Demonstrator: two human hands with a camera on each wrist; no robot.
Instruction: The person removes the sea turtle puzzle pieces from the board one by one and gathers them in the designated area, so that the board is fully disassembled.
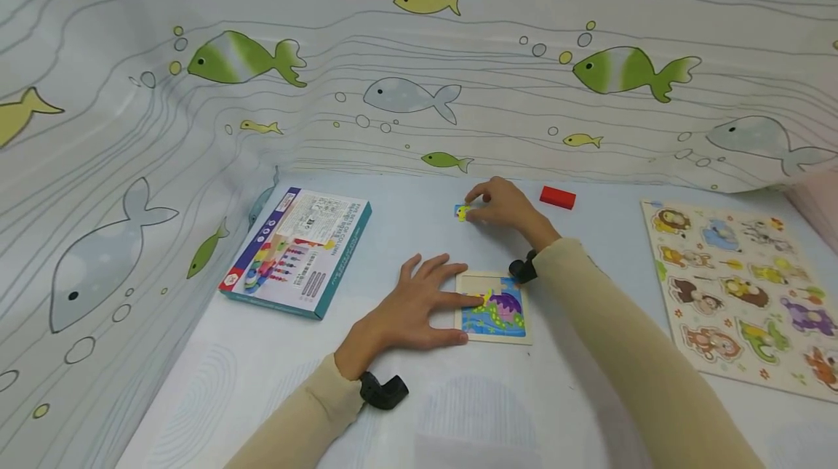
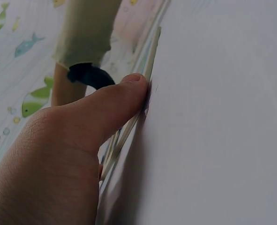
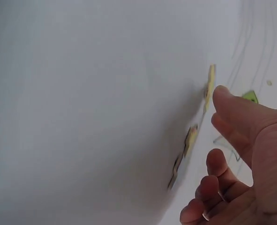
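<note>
A square wooden jigsaw puzzle (image 1: 495,334) with a pale frame and a blue, purple and yellow picture lies on the table. My left hand (image 1: 414,307) rests beside and partly over it, fingers spread, the index finger on the picture. In the left wrist view, the thumb (image 2: 129,89) lies against the frame's edge (image 2: 124,140). Farther back, my right hand (image 1: 500,207) is at a small blue-and-yellow puzzle piece (image 1: 461,213), its fingers bent loosely. In the right wrist view, thin pieces (image 3: 190,140) lie on the table near the fingertips, with none visibly pinched.
A boxed toy (image 1: 297,251) lies to the left. Behind the right wrist is a red block (image 1: 558,198). At the right lies a large wooden animal board (image 1: 746,294). A fish-patterned cloth (image 1: 314,33) rises behind and along the left side.
</note>
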